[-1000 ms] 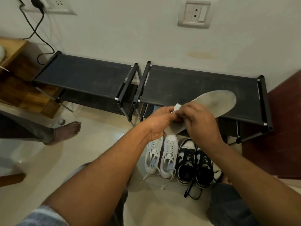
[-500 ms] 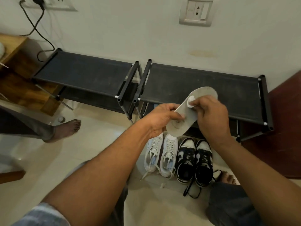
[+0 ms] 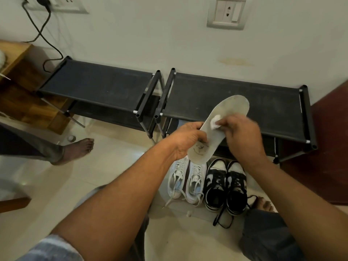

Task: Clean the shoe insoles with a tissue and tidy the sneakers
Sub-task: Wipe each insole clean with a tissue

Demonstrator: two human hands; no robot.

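Since a second ago the insole [image 3: 228, 110] has tipped up steeper, and the tissue [image 3: 215, 123] has gone from the heel end up to the middle of it. My left hand [image 3: 185, 140] grips the heel end, with the thumb lying over the top. My right hand [image 3: 243, 136] pinches the small white tissue in its fingertips and presses it on the grey insole. That hand looks a bit blurry.

The insole is up in the air, in front of the right shoe rack [image 3: 235, 95], with its toe end pointing up and to the right. On the heel end is a dark print [image 3: 200, 146], but it is worn and smudged and I cannot read it.

Right under the insole, on the floor [image 3: 113, 166], stand the white sneakers [image 3: 186, 179], side by side, toes to the rack. Just beside them on the right stand the black and white sneakers [image 3: 226, 185], with a black lace [image 3: 221, 221] trailing on the tiles. Another person's bare foot [image 3: 79, 149] stands on the floor far to the left. A white wall socket [image 3: 227, 13] sits high on the wall.
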